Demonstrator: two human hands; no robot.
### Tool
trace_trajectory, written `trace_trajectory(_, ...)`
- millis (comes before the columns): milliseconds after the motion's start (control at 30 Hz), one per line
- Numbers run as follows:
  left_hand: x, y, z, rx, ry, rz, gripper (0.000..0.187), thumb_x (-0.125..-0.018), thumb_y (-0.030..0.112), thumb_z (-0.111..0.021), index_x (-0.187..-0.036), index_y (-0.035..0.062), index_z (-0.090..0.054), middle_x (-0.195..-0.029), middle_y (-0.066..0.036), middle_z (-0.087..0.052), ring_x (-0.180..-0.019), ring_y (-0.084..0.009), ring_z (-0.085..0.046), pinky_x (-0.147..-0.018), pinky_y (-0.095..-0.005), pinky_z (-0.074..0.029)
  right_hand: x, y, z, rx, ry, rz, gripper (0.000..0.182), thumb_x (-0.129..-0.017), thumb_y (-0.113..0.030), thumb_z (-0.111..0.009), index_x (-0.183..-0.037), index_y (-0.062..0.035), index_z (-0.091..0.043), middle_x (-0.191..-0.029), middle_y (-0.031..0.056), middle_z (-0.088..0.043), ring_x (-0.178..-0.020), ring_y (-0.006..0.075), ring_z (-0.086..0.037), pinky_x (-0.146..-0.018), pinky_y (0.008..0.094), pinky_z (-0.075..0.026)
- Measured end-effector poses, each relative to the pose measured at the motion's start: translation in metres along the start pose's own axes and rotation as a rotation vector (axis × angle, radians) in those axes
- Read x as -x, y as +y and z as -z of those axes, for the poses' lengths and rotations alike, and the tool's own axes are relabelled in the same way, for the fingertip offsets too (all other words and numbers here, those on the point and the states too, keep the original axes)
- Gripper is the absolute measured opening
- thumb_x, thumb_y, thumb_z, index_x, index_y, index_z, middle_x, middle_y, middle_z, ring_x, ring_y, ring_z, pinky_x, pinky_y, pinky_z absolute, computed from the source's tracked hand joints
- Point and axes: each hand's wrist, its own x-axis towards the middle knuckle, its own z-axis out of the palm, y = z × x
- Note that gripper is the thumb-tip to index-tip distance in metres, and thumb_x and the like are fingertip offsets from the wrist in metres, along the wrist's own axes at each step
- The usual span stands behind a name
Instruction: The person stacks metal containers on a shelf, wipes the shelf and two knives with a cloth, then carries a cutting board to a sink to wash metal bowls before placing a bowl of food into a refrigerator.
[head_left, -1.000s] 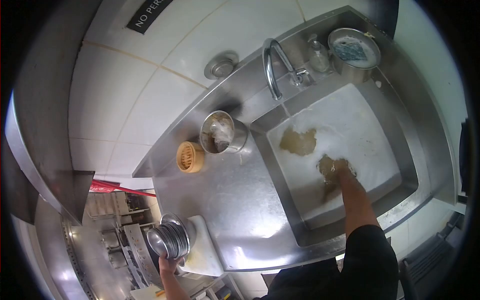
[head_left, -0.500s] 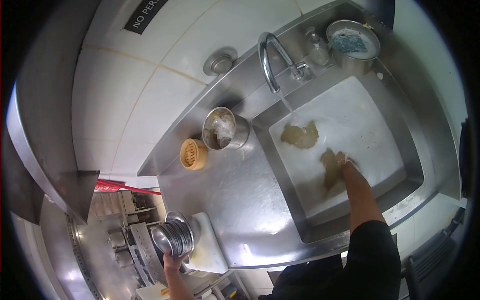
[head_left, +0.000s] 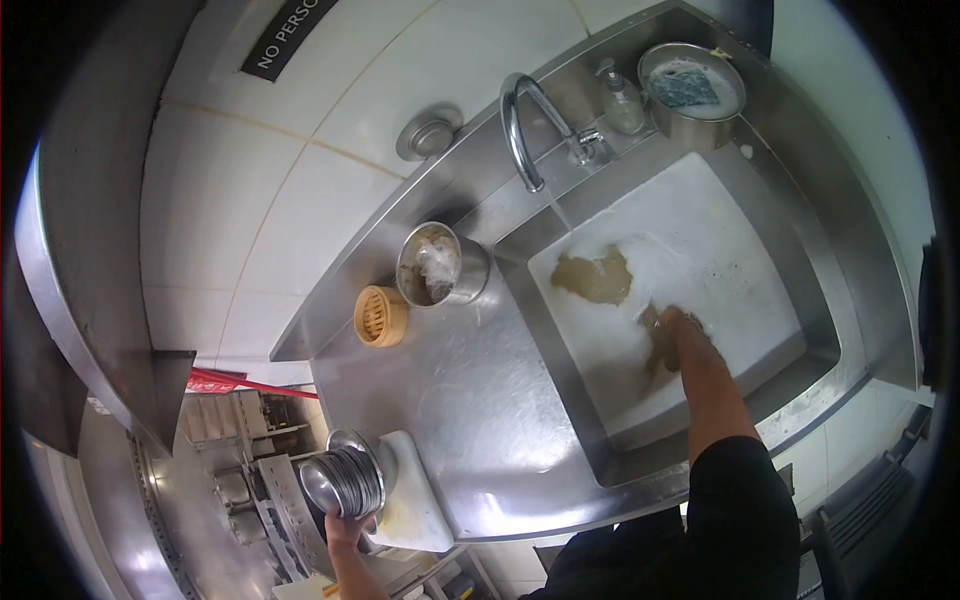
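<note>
At the left end of the counter, my left hand (head_left: pixel 345 530) grips the lower rim of a stack of metal bowls (head_left: pixel 343 483), which is tilted on its side. Behind that stack a wider metal bowl (head_left: pixel 378 458) rests against the white cutting board (head_left: pixel 418 492). My right hand (head_left: pixel 676 330) dips into the foamy water (head_left: pixel 700 230) of the steel sink (head_left: pixel 822 345). Foam and murky water hide its fingers, and whether they hold anything does not show. Water runs from the curved faucet (head_left: pixel 515 125) into the sink.
On the counter stand a bamboo steamer (head_left: pixel 381 317) and a metal pot (head_left: pixel 470 272) with whitish contents. Behind the sink are a soap dispenser (head_left: pixel 624 105) and a pot (head_left: pixel 690 128) of suds with a scrub pad (head_left: pixel 685 88). Shelving with pans lies lower left.
My right hand has shifted slightly within the suds, and the brown gap in the foam around it has changed shape. My left hand still holds the bowls. The view has tilted slightly.
</note>
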Motion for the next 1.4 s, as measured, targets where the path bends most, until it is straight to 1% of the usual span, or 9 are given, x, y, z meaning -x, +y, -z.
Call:
trace_trajectory(367, -0.001, 0.000, -0.002, 0.034, 0.100, 0.006, 0.066, -0.098, 0.033, -0.048, -0.157, 0.0063, -0.036, -0.158, -0.021, -0.044, -0.144, -0.0472, -0.041, -0.111, -0.0770, -0.034, -0.057, -0.003, -0.004, 0.255, 0.124, 0.263, 0.092, -0.055, -0.035, -0.097, -0.136, -0.0051, -0.063, -0.145, 0.0175, -0.058, -0.133, 0.0356, -0.058, -0.109, 0.0530, -0.049)
trace_trajectory(467, -0.005, -0.003, 0.010, -0.001, -0.012, -0.020, 0.066, -0.099, 0.034, -0.047, -0.157, 0.0063, -0.036, -0.159, -0.020, -0.043, -0.144, -0.0467, -0.042, -0.111, -0.0771, -0.034, -0.062, 0.003, -0.007, 0.251, 0.143, 0.274, 0.089, -0.056, -0.034, -0.096, -0.134, -0.0042, -0.065, -0.141, 0.0175, -0.062, -0.131, 0.0351, -0.059, -0.108, 0.0517, -0.050)
trace_trajectory(667, -0.011, -0.007, 0.020, -0.048, 0.004, -0.037, 0.063, -0.099, 0.036, -0.045, -0.156, 0.0097, -0.039, -0.157, -0.016, -0.047, -0.142, -0.0444, -0.045, -0.110, -0.0761, -0.035, -0.017, -0.018, 0.018, 0.456, 0.115, 0.286, 0.071, -0.060, -0.031, -0.093, -0.124, -0.0085, -0.071, -0.126, 0.0126, -0.070, -0.119, 0.0350, -0.066, -0.103, 0.0469, -0.053)
trace_trajectory(867, -0.001, -0.003, 0.001, -0.013, 0.008, -0.012, 0.059, -0.099, 0.034, -0.046, -0.154, 0.0103, -0.042, -0.152, -0.014, -0.052, -0.139, -0.0413, -0.050, -0.109, -0.0742, -0.039, -0.165, 0.049, -0.064, 0.173, 0.442, 0.456, 0.038, -0.076, -0.016, -0.076, -0.114, -0.0128, -0.074, -0.119, 0.0098, -0.072, -0.112, 0.0344, -0.069, -0.094, 0.0465, -0.056)
trace_trajectory(1000, -0.009, -0.002, 0.003, -0.040, 0.010, -0.020, 0.059, -0.098, 0.031, -0.050, -0.153, 0.0101, -0.043, -0.148, -0.014, -0.056, -0.137, -0.0395, -0.052, -0.107, -0.0732, -0.041, -0.102, 0.040, -0.055, 0.191, 0.688, 0.565, 0.034, -0.083, -0.012, -0.067, -0.117, -0.0090, -0.069, -0.112, 0.0131, -0.072, -0.103, 0.0340, -0.069, -0.090, 0.0460, -0.056)
trace_trajectory(1067, -0.001, -0.003, 0.002, -0.067, -0.083, -0.055, 0.061, -0.096, 0.031, -0.054, -0.153, 0.0098, -0.043, -0.148, -0.015, -0.056, -0.135, -0.0392, -0.053, -0.105, -0.0712, -0.044, -0.082, 0.032, -0.065, -0.263, 0.566, 0.361, 0.035, -0.086, -0.011, -0.064, -0.121, -0.0068, -0.064, -0.107, 0.0139, -0.070, -0.097, 0.0325, -0.068, -0.084, 0.0462, -0.057)
trace_trajectory(1167, -0.002, -0.004, -0.003, -0.122, -0.030, -0.089, 0.062, -0.096, 0.031, -0.057, -0.152, 0.0089, -0.043, -0.147, -0.013, -0.055, -0.133, -0.0378, -0.054, -0.103, -0.0706, -0.045, -0.083, 0.036, -0.094, -0.488, 0.583, 0.367, 0.034, -0.093, -0.009, -0.057, -0.127, -0.0042, -0.056, -0.099, 0.0138, -0.067, -0.089, 0.0281, -0.066, -0.068, 0.0452, -0.056)
trace_trajectory(1333, -0.013, -0.009, 0.012, -0.119, 0.036, -0.067, 0.057, -0.096, 0.031, -0.058, -0.148, 0.0128, -0.047, -0.146, -0.011, -0.056, -0.129, -0.0322, -0.056, -0.099, -0.0655, -0.047, 0.046, -0.047, -0.069, -0.657, 0.478, 0.458, 0.032, -0.102, -0.015, -0.051, -0.131, -0.0032, -0.052, -0.104, 0.0130, -0.066, -0.088, 0.0251, -0.064, -0.070, 0.0403, -0.056)
trace_trajectory(1400, -0.025, -0.012, 0.015, -0.140, 0.120, -0.084, 0.054, -0.096, 0.030, -0.058, -0.147, 0.0136, -0.049, -0.144, -0.010, -0.057, -0.128, -0.0304, -0.056, -0.099, -0.0621, -0.047, 0.072, -0.093, -0.064, -0.698, 0.582, 0.621, 0.033, -0.105, -0.021, -0.050, -0.132, -0.0017, -0.052, -0.112, 0.0199, -0.066, -0.102, 0.0321, -0.065, -0.085, 0.0413, -0.053)
